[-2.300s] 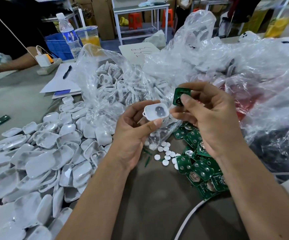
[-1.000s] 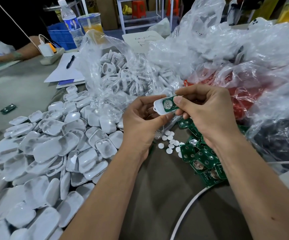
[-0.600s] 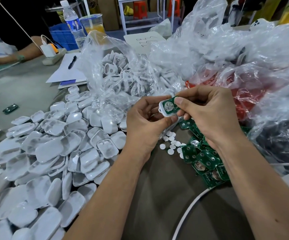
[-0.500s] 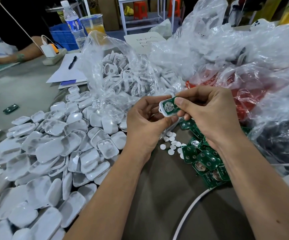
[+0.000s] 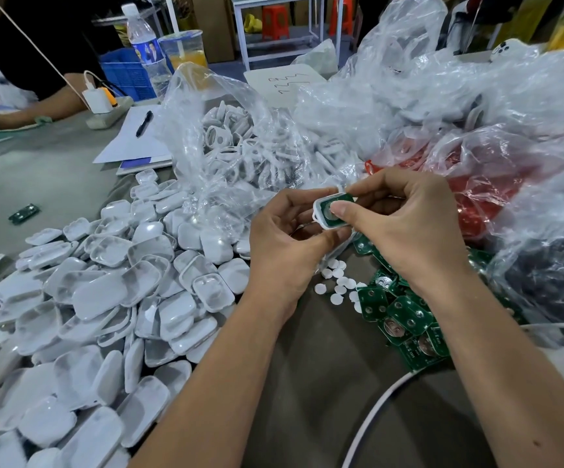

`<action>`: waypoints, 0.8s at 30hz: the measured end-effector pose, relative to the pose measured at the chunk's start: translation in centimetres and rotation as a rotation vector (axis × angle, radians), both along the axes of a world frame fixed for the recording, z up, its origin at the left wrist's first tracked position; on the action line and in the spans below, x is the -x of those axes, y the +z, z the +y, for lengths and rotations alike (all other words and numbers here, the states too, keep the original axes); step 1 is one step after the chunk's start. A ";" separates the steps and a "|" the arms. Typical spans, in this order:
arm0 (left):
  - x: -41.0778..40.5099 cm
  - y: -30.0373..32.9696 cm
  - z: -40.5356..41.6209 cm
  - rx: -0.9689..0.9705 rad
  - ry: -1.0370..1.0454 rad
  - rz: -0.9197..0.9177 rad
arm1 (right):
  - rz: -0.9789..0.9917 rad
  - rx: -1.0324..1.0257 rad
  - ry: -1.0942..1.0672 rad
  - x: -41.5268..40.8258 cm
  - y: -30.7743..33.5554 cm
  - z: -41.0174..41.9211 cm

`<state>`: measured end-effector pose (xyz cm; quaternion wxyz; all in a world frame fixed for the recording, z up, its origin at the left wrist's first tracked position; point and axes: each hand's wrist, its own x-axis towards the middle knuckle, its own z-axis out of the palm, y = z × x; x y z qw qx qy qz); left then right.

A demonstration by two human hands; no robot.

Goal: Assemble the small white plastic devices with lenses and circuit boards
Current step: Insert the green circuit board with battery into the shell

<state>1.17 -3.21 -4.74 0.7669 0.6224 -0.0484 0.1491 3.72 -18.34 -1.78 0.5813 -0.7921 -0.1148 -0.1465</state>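
White card [image 5: 285, 84], behind clear bag of white rings [image 5: 240, 146]: handwritten dark marks, illegible. Water bottle [image 5: 145, 52], left of bag: blue label, print too small to read. No other text readable.

shells [image 5: 105, 298] lie left of circuit boards [image 5: 405, 319], bags [image 5: 459, 106] behind.

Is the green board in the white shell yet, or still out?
In. The green board lies inside the white shell's rim, right thumb pressing it.
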 end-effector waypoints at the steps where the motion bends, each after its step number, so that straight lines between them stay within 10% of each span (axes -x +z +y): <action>1: 0.0 0.0 0.0 -0.001 0.001 -0.003 | -0.007 0.020 -0.011 0.0 0.0 0.0; 24: -0.3 -0.1 1.3 -0.079 -0.092 0.000 | -0.077 0.236 0.192 -0.3 0.4 -1.4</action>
